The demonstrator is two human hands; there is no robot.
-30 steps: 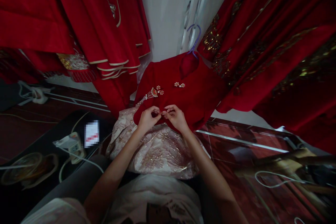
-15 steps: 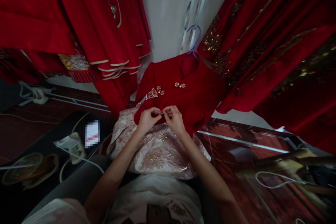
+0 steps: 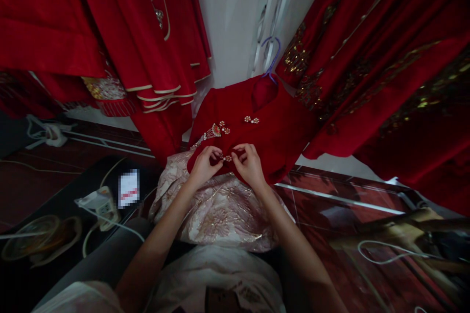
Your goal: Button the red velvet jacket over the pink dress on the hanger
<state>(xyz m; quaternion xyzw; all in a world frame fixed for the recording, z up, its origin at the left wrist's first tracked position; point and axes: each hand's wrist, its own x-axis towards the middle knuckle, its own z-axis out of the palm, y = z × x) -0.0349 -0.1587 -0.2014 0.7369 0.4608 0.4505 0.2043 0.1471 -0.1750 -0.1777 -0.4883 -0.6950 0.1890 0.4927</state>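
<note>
In the head view, bends the left hand (image 3: 204,165) and the right hand (image 3: 250,164) over the near part of the red garment (image 3: 279,137), half-curled to either side of a small beaded ornament (image 3: 227,158) there; cannot tell gripping from mere touching. Shows, farther up the garment, a tasselled ornament (image 3: 216,130) and a flower-shaped bead cluster (image 3: 252,121); at its far edge, a purple hanger (image 3: 272,61); below its near edge, pale patterned cloth (image 3: 220,215).
</note>
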